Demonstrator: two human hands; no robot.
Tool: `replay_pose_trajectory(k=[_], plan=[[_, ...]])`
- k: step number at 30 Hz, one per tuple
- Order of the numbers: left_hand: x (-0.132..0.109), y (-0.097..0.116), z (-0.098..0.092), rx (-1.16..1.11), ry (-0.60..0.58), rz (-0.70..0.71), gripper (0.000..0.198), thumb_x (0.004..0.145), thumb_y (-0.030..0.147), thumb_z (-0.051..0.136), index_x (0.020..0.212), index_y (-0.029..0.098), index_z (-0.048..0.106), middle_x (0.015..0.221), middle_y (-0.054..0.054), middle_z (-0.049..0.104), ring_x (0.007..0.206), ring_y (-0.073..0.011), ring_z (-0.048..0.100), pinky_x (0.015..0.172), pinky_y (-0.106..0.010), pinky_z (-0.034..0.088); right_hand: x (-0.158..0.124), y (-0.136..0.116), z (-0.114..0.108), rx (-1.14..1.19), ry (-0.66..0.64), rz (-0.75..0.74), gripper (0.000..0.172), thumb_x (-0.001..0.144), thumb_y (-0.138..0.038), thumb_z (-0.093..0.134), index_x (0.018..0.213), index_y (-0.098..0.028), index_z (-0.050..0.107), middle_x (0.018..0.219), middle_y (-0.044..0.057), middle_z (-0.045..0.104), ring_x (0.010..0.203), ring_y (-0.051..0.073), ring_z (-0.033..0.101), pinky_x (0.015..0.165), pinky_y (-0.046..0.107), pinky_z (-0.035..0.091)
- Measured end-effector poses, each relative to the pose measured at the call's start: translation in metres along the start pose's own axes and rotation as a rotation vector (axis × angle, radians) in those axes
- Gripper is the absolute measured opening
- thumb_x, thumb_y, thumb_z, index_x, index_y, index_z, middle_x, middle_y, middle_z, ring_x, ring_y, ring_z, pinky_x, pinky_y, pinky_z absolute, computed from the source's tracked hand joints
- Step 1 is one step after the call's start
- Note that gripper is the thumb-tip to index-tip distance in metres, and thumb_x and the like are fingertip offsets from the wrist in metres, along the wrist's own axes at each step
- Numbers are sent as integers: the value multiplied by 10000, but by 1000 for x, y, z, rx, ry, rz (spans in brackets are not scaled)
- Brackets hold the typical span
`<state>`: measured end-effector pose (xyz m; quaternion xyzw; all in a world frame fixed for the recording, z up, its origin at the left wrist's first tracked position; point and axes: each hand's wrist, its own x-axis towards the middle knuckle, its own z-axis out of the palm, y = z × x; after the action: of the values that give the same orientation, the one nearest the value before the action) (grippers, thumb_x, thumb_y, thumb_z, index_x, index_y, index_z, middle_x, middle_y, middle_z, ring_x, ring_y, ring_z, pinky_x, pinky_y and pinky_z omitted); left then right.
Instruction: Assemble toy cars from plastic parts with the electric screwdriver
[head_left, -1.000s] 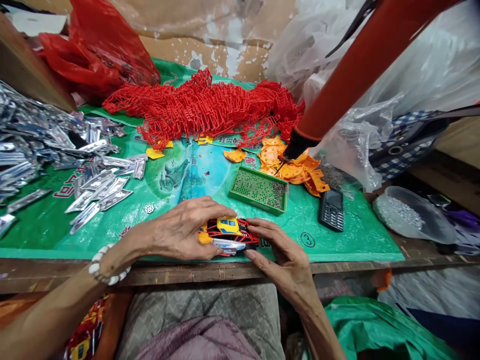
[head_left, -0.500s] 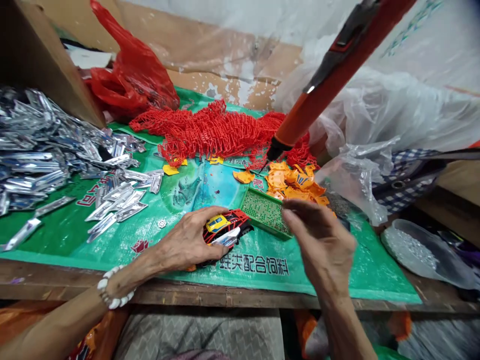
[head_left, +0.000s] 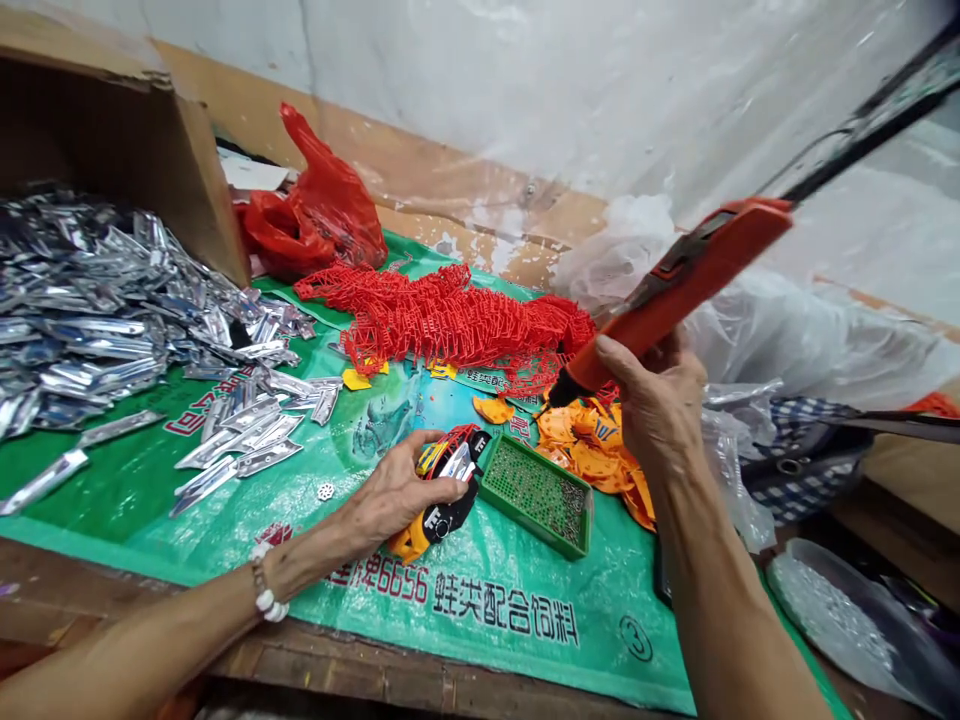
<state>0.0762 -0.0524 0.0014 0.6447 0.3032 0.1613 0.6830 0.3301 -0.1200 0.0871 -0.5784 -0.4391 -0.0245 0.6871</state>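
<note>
My left hand point(head_left: 394, 490) is closed around a toy car point(head_left: 444, 522) with red bars, silver and yellow panels and black wheels, tilted on its side just above the table. My right hand point(head_left: 660, 400) grips an orange-red electric screwdriver point(head_left: 697, 275), thumb on the near side and fingers mostly hidden behind it. The tool slants down to the left, its dark tip over the orange plastic parts point(head_left: 592, 450). Beside the car lies a green tray point(head_left: 531, 528) with small screws, many standing in its holes.
Silver panels point(head_left: 97, 300) are heaped at left before a cardboard box point(head_left: 202, 190). Red lattice frames point(head_left: 450, 320) spread across the back, near a red plastic bag point(head_left: 322, 215). A small white wheel-like piece point(head_left: 325, 491) lies left of my hand. A clear bowl point(head_left: 799, 610) stands at right.
My right hand has risen from beside the tray and taken hold of the hanging screwdriver. My left hand has turned the toy car onto its side. The view has shifted.
</note>
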Motion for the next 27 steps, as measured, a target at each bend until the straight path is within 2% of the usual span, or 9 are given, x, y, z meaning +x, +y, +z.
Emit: replay_pose_trajectory(k=[3, 7, 9, 11, 13, 16, 20, 24, 27], plan=[[1, -1, 0, 8, 5, -2, 797, 677, 468, 713, 1372, 149, 490, 1088, -107, 701, 895, -277, 663, 762, -369, 516, -12, -19, 5, 120, -1, 69, 406, 577, -374, 891, 902, -233, 692, 929, -16, 691, 846, 152, 654, 818, 336, 575], [-1, -2, 0, 15, 46, 0, 844, 692, 523, 700, 1414, 153, 468, 1135, -113, 671, 1003, -314, 628, 832, -402, 502, -21, -48, 17, 350, -264, 240, 411, 584, -357, 884, 929, -257, 684, 947, -3, 708, 706, 149, 653, 578, 297, 563], [-3, -1, 1, -4, 47, -5, 842, 702, 539, 685, 1419, 156, 466, 1153, -112, 655, 1038, -322, 609, 864, -416, 487, -26, -57, 24, 430, -348, 277, 377, 611, -341, 873, 922, -253, 678, 823, -14, 701, 609, 122, 613, 529, 265, 532], [-5, 0, 1, -29, 24, -33, 833, 699, 539, 672, 1415, 162, 473, 1189, -117, 640, 1067, -331, 596, 897, -433, 473, -33, -61, 30, 473, -335, 290, 335, 624, -295, 870, 892, -245, 676, 670, -50, 631, 535, 93, 551, 516, 242, 514], [-6, 2, 2, -39, 11, -74, 843, 683, 543, 669, 1414, 166, 482, 1264, -134, 612, 1130, -351, 570, 956, -462, 446, -40, -63, 36, 475, -299, 285, 306, 642, -249, 863, 886, -247, 679, 637, -66, 591, 528, 85, 534, 540, 242, 527], [-6, 0, 4, -59, -1, -134, 888, 647, 542, 685, 1428, 170, 482, 1374, -154, 552, 1227, -376, 515, 1038, -491, 394, -46, -65, 40, 440, -273, 214, 246, 706, -307, 842, 886, -246, 686, 718, -31, 633, 628, 115, 594, 605, 271, 566], [-6, -8, 7, -125, -27, -131, 871, 657, 518, 706, 1434, 194, 484, 1416, -133, 548, 1292, -366, 497, 1086, -464, 373, -48, -73, 40, 458, -223, 184, 327, 689, -440, 844, 903, -253, 682, 883, 2, 670, 761, 149, 648, 689, 304, 606], [-3, -17, 7, -176, -33, -133, 836, 707, 528, 681, 1456, 236, 451, 1354, -93, 620, 1222, -357, 573, 1015, -445, 448, -45, -79, 38, 524, -154, 262, 317, 717, -443, 815, 926, -247, 680, 917, 11, 680, 757, 152, 666, 713, 325, 620], [6, -21, 7, -109, -74, -82, 813, 698, 511, 659, 1431, 215, 467, 1129, -66, 723, 1097, -357, 646, 956, -444, 482, -39, -79, 35, 452, -73, 267, 372, 660, -390, 859, 937, -223, 675, 802, 2, 670, 626, 149, 650, 644, 339, 614]])
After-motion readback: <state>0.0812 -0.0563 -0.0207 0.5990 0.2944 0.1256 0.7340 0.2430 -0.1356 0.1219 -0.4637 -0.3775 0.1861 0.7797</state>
